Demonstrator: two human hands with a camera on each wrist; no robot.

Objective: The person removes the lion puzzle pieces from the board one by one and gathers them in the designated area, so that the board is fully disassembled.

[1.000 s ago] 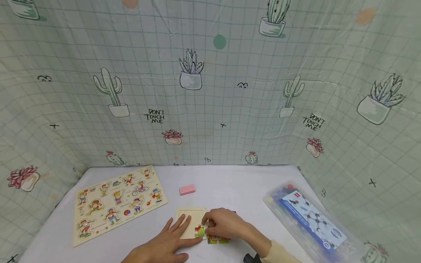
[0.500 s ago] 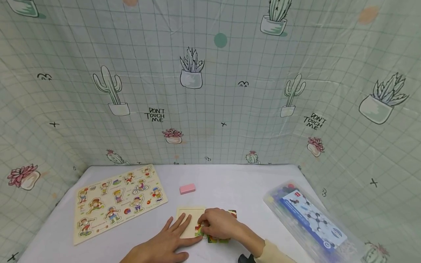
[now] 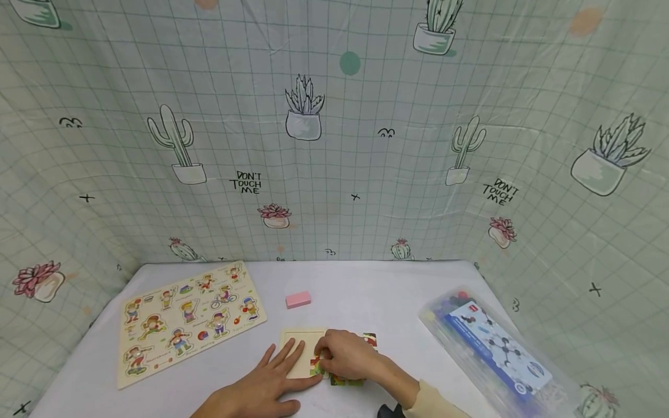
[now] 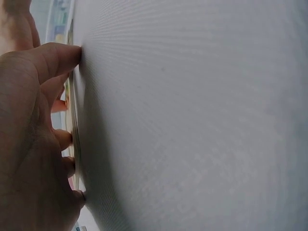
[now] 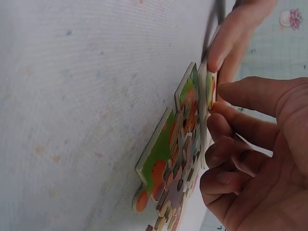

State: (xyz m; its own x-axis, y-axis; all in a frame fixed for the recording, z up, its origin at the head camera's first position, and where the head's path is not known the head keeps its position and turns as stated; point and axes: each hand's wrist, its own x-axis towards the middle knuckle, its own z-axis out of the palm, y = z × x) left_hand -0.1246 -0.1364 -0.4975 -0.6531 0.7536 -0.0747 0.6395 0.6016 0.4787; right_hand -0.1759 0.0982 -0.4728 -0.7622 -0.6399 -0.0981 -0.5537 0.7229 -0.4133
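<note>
A shallow wooden puzzle tray (image 3: 300, 334) lies near the front of the table. My left hand (image 3: 261, 386) rests on it with fingers spread, holding its left and front parts; the left wrist view shows the fingertips down at the tray's edge. A green and red jigsaw piece (image 3: 315, 367) sits in the tray's front right corner. My right hand (image 3: 347, 353) pinches at this piece with thumb and index finger, the other fingers curled in. Loose jigsaw pieces (image 5: 159, 159) lie beside the tray, partly hidden under the right hand in the head view.
A wooden board with printed figures (image 3: 190, 322) lies at the left. Behind the tray is a pink block (image 3: 298, 300). A clear plastic case with a blue label (image 3: 496, 348) lies at the right. A patterned cloth (image 3: 324, 174) hangs around the table.
My right hand has shifted a little left over the tray, onto the corner piece, uncovering loose pieces behind it. In the last half second it hardly moves. My left hand stays in place.
</note>
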